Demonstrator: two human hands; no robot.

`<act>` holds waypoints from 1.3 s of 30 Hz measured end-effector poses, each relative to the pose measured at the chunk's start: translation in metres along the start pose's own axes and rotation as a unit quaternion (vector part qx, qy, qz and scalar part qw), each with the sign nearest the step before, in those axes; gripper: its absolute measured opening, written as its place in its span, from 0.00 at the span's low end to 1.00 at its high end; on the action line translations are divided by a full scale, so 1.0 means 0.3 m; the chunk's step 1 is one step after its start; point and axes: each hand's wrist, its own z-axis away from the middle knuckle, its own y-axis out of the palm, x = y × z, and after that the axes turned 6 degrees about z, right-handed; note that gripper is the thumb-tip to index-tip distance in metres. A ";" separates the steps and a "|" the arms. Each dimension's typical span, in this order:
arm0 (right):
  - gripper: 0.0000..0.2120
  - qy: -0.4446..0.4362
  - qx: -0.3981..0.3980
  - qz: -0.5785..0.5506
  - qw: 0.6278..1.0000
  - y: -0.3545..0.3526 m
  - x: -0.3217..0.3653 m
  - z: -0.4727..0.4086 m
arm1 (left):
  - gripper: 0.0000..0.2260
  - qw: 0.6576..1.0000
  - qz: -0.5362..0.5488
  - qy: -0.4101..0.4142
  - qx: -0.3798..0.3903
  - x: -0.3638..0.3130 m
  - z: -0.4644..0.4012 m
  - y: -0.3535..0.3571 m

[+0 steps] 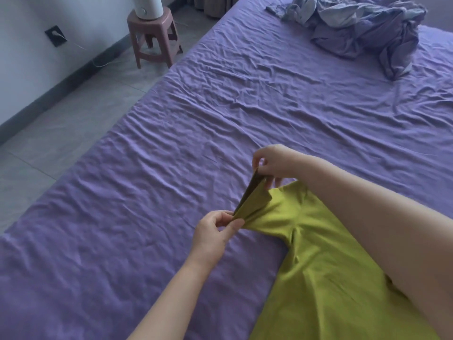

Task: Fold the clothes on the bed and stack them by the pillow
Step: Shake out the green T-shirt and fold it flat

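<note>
A lime-green garment point(326, 261) lies spread on the purple bed sheet point(171, 168) at the lower right, partly under my right forearm. One sleeve of it is lifted off the sheet. My left hand point(215, 231) pinches the near corner of that sleeve's opening. My right hand point(272, 163) pinches the far corner between thumb and fingers, so the sleeve edge is stretched between both hands. No pillow is in view.
A crumpled grey-purple heap of fabric point(362, 33) lies at the far right of the bed. Left of the bed is grey tiled floor point(61, 133) with a pink plastic stool point(154, 38) carrying a white appliance by the wall.
</note>
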 end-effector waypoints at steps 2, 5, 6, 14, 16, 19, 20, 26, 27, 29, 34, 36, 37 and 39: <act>0.06 -0.013 -0.016 -0.083 0.996 -0.023 0.034 -0.023 | 0.07 0.999 0.028 -0.031 -0.008 -0.001 0.002 -0.011; 0.07 0.005 0.007 -0.172 0.985 -0.018 0.076 -0.050 | 0.07 0.998 0.032 -0.018 -0.046 -0.004 0.004 -0.018; 0.07 0.013 0.013 -0.197 0.980 -0.011 0.086 -0.055 | 0.07 0.998 0.034 -0.010 -0.059 -0.004 0.004 -0.020; 0.13 -0.002 0.015 -0.207 0.978 0.005 0.049 -0.035 | 0.08 0.992 0.095 -0.081 -0.019 -0.020 -0.020 -0.007; 0.09 -0.012 -0.005 -0.206 0.978 -0.004 0.035 -0.021 | 0.04 0.990 0.101 -0.092 -0.024 -0.026 -0.014 0.008; 0.06 -0.033 -0.032 -0.225 0.973 -0.033 0.000 0.013 | 0.04 0.992 0.088 -0.073 -0.054 -0.045 -0.002 0.042; 0.07 -0.036 -0.032 -0.226 0.973 -0.045 -0.018 0.031 | 0.04 0.994 0.071 -0.052 -0.063 -0.055 0.003 0.059; 0.07 -0.014 -0.043 -0.198 0.979 -0.118 -0.224 0.212 | 0.07 0.965 -0.178 0.192 -0.028 -0.116 0.063 0.259; 0.08 0.000 -0.045 -0.171 0.984 -0.122 -0.269 0.245 | 0.07 0.951 -0.213 0.226 -0.015 -0.119 0.075 0.301; 0.10 0.037 -0.056 -0.130 0.989 -0.118 -0.376 0.323 | 0.08 0.927 -0.276 0.252 0.023 -0.109 0.100 0.401; 0.11 0.101 -0.120 -0.078 0.985 0.000 -0.632 0.467 | 0.06 0.875 -0.383 0.283 0.093 -0.018 0.133 0.637; 0.12 0.138 -0.144 -0.108 0.974 0.083 -0.717 0.480 | 0.06 0.844 -0.446 0.272 0.119 0.033 0.128 0.696; 0.13 0.151 -0.152 -0.131 0.968 0.126 -0.752 0.479 | 0.08 0.832 -0.477 0.249 0.139 0.060 0.126 0.714; 0.14 0.171 -0.158 -0.130 0.964 0.209 -0.801 0.471 | 0.10 0.815 -0.513 0.213 0.167 0.098 0.133 0.734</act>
